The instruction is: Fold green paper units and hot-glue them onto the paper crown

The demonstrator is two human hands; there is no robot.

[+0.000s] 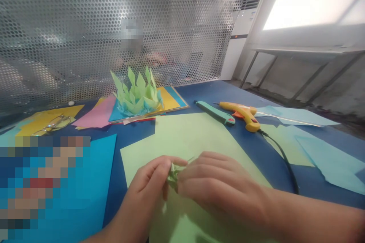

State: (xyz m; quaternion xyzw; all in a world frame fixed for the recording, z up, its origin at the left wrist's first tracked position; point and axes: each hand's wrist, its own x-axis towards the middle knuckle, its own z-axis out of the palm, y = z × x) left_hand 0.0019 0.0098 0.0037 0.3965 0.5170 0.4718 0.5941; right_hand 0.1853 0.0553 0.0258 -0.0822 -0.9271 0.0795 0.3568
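Observation:
My left hand (148,184) and my right hand (216,182) meet low in the middle of the view, both pinched on a small folded piece of green paper (174,171). Only a bit of that piece shows between the fingers. The hands rest over a large light green sheet (185,136) lying on the blue table (137,129). Behind it stands a spiky green and blue folded paper model (137,97) on a stack of coloured sheets (171,100).
A teal utility knife (216,113) and a yellow glue gun (243,114) with a black cord (282,155) lie at the right. Pale blue sheets (327,155) lie far right, a blue sheet (102,167) at left, scissors (53,124) on yellow paper. A perforated metal screen (85,26) stands behind, a person beyond it.

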